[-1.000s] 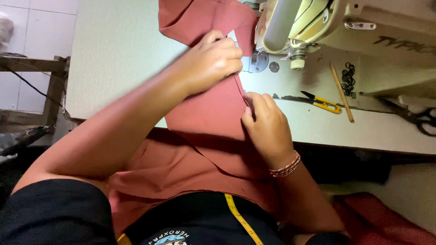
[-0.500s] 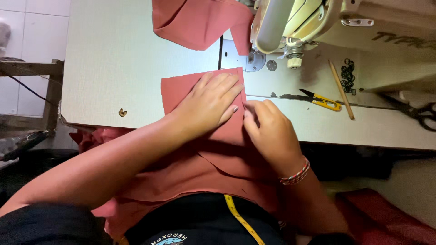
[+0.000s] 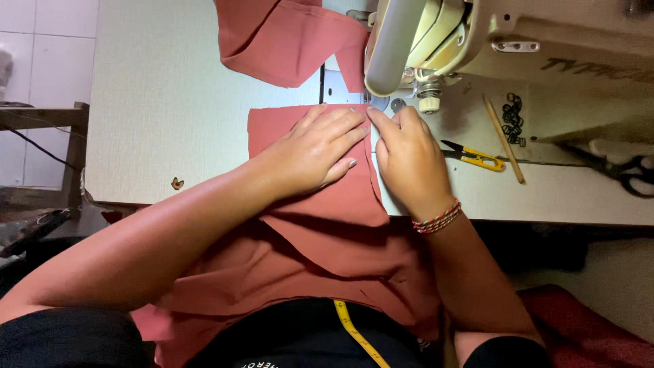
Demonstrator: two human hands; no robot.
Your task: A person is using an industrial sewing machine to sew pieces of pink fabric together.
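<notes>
Left hand point(image 3: 310, 153) is lying flat, fingers spread open, pressing the terracotta-red woven fabric panel point(image 3: 320, 204) onto the pale speckled worktop point(image 3: 163, 102). Right hand point(image 3: 409, 153) is resting at the panel's right edge, fingers curled and pinching that edge. The edge's long axis is running from the person toward the cream sewing machine point(image 3: 477, 41); the needle area is lying just beyond the right fingertips, so the right hand is nearer.
</notes>
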